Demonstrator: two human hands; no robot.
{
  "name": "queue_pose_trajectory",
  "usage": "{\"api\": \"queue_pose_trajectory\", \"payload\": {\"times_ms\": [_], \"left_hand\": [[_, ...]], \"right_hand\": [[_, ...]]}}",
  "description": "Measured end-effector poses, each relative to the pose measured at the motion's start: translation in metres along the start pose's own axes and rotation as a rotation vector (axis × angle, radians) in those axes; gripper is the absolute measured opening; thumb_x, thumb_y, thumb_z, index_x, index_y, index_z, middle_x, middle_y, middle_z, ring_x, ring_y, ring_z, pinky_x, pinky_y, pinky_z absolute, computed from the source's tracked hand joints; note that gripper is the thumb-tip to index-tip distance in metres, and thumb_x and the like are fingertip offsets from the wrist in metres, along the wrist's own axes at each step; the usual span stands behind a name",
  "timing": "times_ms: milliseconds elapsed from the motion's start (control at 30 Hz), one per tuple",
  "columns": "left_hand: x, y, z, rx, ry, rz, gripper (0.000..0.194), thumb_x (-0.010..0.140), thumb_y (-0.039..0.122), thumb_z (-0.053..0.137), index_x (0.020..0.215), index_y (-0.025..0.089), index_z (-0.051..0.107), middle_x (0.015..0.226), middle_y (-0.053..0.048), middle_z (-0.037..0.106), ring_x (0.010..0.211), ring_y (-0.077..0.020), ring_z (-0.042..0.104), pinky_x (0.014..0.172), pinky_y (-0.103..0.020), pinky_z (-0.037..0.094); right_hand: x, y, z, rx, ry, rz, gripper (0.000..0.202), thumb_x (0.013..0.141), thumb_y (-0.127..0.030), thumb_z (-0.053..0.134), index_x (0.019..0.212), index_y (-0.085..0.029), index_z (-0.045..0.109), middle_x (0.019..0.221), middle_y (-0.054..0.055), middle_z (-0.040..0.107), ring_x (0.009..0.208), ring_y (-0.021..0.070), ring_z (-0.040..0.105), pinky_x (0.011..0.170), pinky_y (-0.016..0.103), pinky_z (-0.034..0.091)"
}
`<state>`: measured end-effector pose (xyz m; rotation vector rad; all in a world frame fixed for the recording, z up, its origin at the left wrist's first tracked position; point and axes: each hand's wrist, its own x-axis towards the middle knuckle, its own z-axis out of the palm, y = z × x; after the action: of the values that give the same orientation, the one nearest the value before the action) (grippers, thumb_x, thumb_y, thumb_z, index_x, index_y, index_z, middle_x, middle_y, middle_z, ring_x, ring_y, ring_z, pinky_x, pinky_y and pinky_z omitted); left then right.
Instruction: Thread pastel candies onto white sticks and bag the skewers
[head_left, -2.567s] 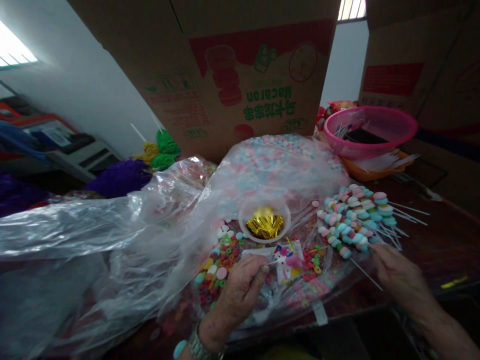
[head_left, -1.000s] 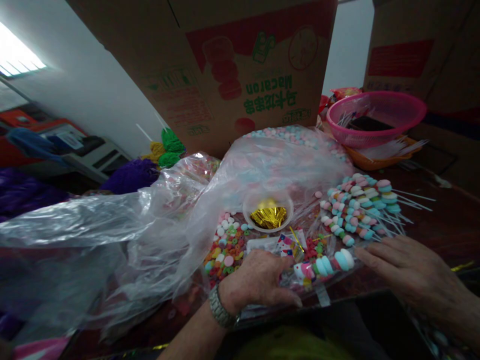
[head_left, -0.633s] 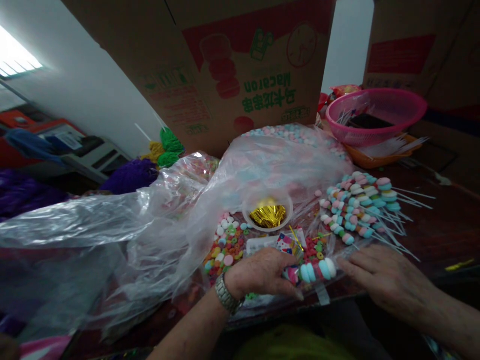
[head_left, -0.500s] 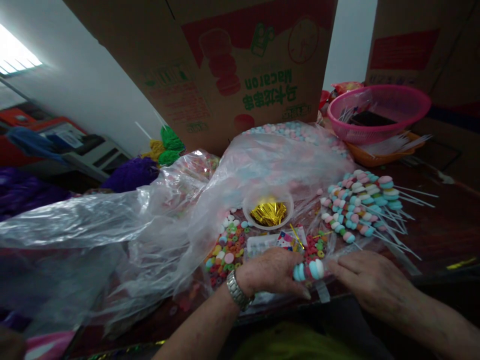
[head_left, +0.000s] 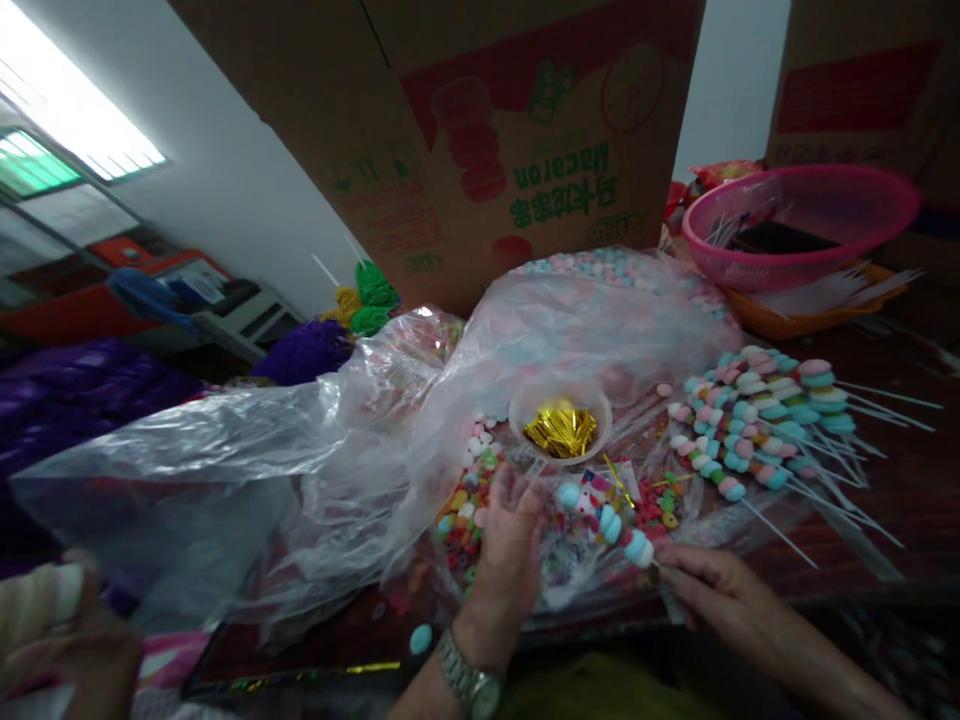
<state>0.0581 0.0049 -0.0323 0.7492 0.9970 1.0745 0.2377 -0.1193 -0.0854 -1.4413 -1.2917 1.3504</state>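
Note:
My right hand [head_left: 712,590] pinches the lower end of a skewer of blue, white and pink candies [head_left: 611,525], which tilts up to the left. My left hand [head_left: 514,530], with a watch on the wrist, is over the loose coloured candies [head_left: 466,500]; its fingers are apart and point up, with nothing clearly between them. Beyond the hands stands a clear bowl [head_left: 517,425] of gold ties [head_left: 562,430]. Right of it lies a pile of finished-looking candy skewers [head_left: 757,420], white sticks pointing right. Red and green rings [head_left: 660,502] lie near the held skewer.
A large plastic bag [head_left: 592,320] of candies fills the middle. Behind are a printed carton [head_left: 555,140], a pink basket [head_left: 802,260] and an orange basket [head_left: 795,318]. Another person's hand [head_left: 97,640] is at the lower left. One blue candy [head_left: 421,639] lies near the table edge.
My left hand has let go of the candies on the skewer and moved left, its fingers now spread. The skewer is now more fully visible in my right hand. The view has shifted slightly left.

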Motion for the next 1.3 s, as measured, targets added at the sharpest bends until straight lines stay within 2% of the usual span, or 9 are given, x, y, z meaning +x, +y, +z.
{"api": "queue_pose_trajectory", "payload": {"times_ms": [67, 200, 300, 400, 500, 700, 867, 1033, 1300], "left_hand": [[0.001, -0.007, 0.003, -0.18, -0.144, -0.242, 0.046, 0.067, 0.037, 0.074, 0.104, 0.019, 0.052, 0.093, -0.006, 0.063, 0.08, -0.0188, 0.063, 0.073, -0.033, 0.05], [0.003, -0.006, 0.015, -0.36, -0.197, -0.266, 0.037, 0.067, 0.024, 0.074, 0.1, 0.019, 0.057, 0.058, 0.006, 0.054, 0.052, -0.0099, 0.055, 0.067, -0.03, 0.05], [0.006, 0.0, 0.019, -0.399, -0.164, -0.272, 0.026, 0.067, 0.027, 0.074, 0.086, 0.018, 0.06, 0.048, 0.01, 0.043, 0.043, -0.0057, 0.045, 0.06, -0.026, 0.048], [0.01, 0.007, 0.019, -0.445, -0.113, -0.267, 0.025, 0.067, 0.032, 0.075, 0.077, 0.017, 0.058, 0.046, 0.01, 0.04, 0.042, -0.0051, 0.042, 0.058, -0.024, 0.047], [0.013, 0.011, 0.019, -0.488, -0.135, -0.215, 0.03, 0.068, 0.038, 0.074, 0.081, 0.017, 0.058, 0.046, 0.009, 0.043, 0.044, -0.0066, 0.044, 0.057, -0.024, 0.047], [0.012, 0.01, 0.022, -0.489, -0.2, -0.174, 0.04, 0.071, 0.052, 0.067, 0.089, 0.017, 0.058, 0.049, 0.008, 0.047, 0.045, -0.0083, 0.047, 0.064, -0.029, 0.05], [0.005, 0.001, 0.025, -0.422, -0.272, -0.144, 0.046, 0.072, 0.059, 0.061, 0.091, 0.017, 0.057, 0.049, 0.006, 0.049, 0.047, -0.0102, 0.05, 0.066, -0.03, 0.05], [-0.006, -0.015, 0.029, -0.31, -0.261, -0.174, 0.042, 0.07, 0.055, 0.066, 0.079, 0.016, 0.057, 0.045, 0.005, 0.05, 0.045, -0.0097, 0.05, 0.064, -0.028, 0.047], [-0.005, -0.02, 0.022, -0.238, -0.205, -0.125, 0.035, 0.062, 0.041, 0.077, 0.066, 0.016, 0.053, 0.044, 0.005, 0.049, 0.046, -0.0105, 0.049, 0.061, -0.026, 0.044]], "right_hand": [[0.001, -0.01, 0.009, 0.052, -0.115, 0.046, 0.045, 0.089, -0.053, 0.04, 0.063, -0.017, 0.047, 0.053, -0.003, 0.045, 0.049, 0.0097, 0.038, 0.047, 0.02, 0.028], [0.003, -0.021, 0.026, 0.029, -0.201, 0.102, 0.044, 0.091, -0.053, 0.034, 0.069, -0.018, 0.05, 0.047, -0.004, 0.046, 0.04, 0.0092, 0.035, 0.039, 0.019, 0.027], [0.005, -0.01, 0.034, -0.303, 0.057, -0.23, 0.036, 0.094, -0.033, 0.033, 0.072, -0.018, 0.057, 0.061, 0.003, 0.06, 0.058, 0.0147, 0.056, 0.055, 0.022, 0.046], [0.007, 0.01, 0.037, -0.636, 0.345, -0.566, 0.029, 0.089, -0.015, 0.034, 0.102, -0.015, 0.061, 0.086, 0.011, 0.068, 0.077, 0.019, 0.065, 0.068, 0.027, 0.053], [0.008, 0.018, 0.038, -0.791, 0.486, -0.65, 0.033, 0.087, -0.008, 0.035, 0.11, -0.013, 0.059, 0.094, 0.013, 0.068, 0.081, 0.02, 0.066, 0.072, 0.029, 0.054], [0.011, -0.008, 0.038, -0.572, 0.334, -0.581, 0.028, 0.09, -0.013, 0.034, 0.103, -0.016, 0.058, 0.086, 0.009, 0.068, 0.076, 0.0181, 0.065, 0.064, 0.024, 0.052], [0.014, -0.028, 0.041, -0.142, 0.046, -0.189, 0.04, 0.094, -0.039, 0.034, 0.063, -0.018, 0.05, 0.058, 0.001, 0.055, 0.057, 0.013, 0.054, 0.052, 0.02, 0.042], [0.026, -0.03, 0.051, 0.349, -0.1, 0.151, 0.049, 0.083, -0.063, 0.038, 0.06, -0.02, 0.043, 0.039, -0.01, 0.029, 0.031, 0.0065, 0.019, 0.032, 0.019, 0.014], [0.019, -0.018, 0.055, -0.172, 0.148, -0.193, 0.038, 0.092, -0.043, 0.036, 0.07, -0.018, 0.054, 0.06, 0.001, 0.054, 0.058, 0.0151, 0.051, 0.055, 0.023, 0.039]]}}
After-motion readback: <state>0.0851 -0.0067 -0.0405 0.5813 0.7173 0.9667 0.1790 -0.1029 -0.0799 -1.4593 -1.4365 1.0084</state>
